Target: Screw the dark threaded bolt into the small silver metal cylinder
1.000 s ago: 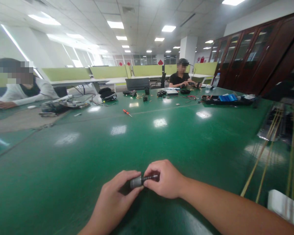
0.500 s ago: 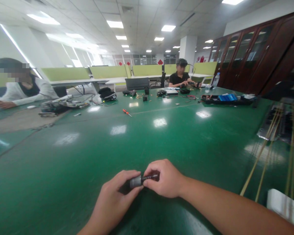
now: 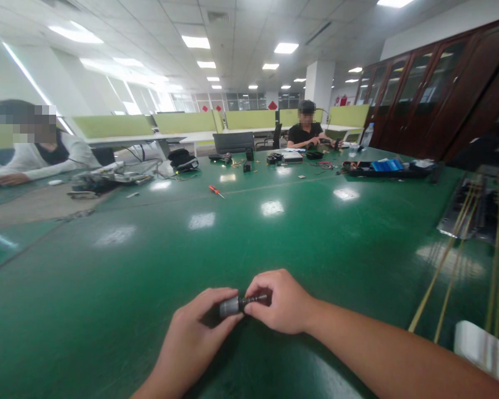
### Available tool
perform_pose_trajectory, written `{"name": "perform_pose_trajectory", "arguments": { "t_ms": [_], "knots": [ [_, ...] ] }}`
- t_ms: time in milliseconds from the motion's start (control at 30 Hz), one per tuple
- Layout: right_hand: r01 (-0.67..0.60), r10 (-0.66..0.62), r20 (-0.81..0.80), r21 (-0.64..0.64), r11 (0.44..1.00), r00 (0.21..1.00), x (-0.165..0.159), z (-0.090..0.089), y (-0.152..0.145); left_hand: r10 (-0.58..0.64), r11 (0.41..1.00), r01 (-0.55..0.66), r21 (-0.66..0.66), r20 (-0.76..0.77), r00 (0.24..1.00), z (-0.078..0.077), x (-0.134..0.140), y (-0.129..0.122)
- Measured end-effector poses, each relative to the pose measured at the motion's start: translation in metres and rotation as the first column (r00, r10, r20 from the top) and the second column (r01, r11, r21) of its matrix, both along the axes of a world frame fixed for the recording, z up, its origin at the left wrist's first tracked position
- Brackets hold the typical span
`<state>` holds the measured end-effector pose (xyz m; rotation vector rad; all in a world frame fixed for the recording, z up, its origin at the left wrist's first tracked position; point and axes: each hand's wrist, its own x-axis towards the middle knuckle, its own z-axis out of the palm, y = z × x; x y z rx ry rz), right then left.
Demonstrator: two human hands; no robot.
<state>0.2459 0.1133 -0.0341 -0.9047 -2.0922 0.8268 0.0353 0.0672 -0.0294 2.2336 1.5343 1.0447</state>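
My left hand [image 3: 195, 330] grips a small grey metal cylinder [image 3: 230, 306] between thumb and fingers, just above the green table. From the cylinder's right end sticks out a dark, ridged shaft [image 3: 254, 300]; together they look like a small motor. The thumb and forefinger of my right hand [image 3: 280, 305] are closed around the shaft close to the cylinder's end. Part of the cylinder's left end is hidden in my left palm.
A red screwdriver [image 3: 216, 191] lies farther up the green table [image 3: 233, 244]. Behind it are black cases [image 3: 183, 160] and a black tray [image 3: 386, 169] with a blue item. Yellow strands [image 3: 443, 266] and a white object [image 3: 478, 346] lie at right. Two people sit across the table.
Both hands keep nearly the same grip and place on the cylinder and shaft. At left, the seated person's head has shifted slightly to the right.
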Motion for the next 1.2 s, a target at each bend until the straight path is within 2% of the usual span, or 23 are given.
{"name": "perform_pose_trajectory", "arguments": {
  "t_ms": [767, 1200],
  "knots": [
    [0.012, -0.013, -0.025, -0.017, 1.000, 1.000, 0.0015, 0.0019, -0.0018, 0.026, 0.998, -0.024, -0.051, 0.043, 0.999, -0.0022, -0.0025, 0.0012],
    [0.019, -0.019, -0.042, -0.017, 1.000, 0.999, 0.0016, 0.0007, -0.0001, 0.026, 0.999, -0.024, -0.034, 0.041, 0.999, -0.0003, -0.0021, 0.0019]
  ]
}}
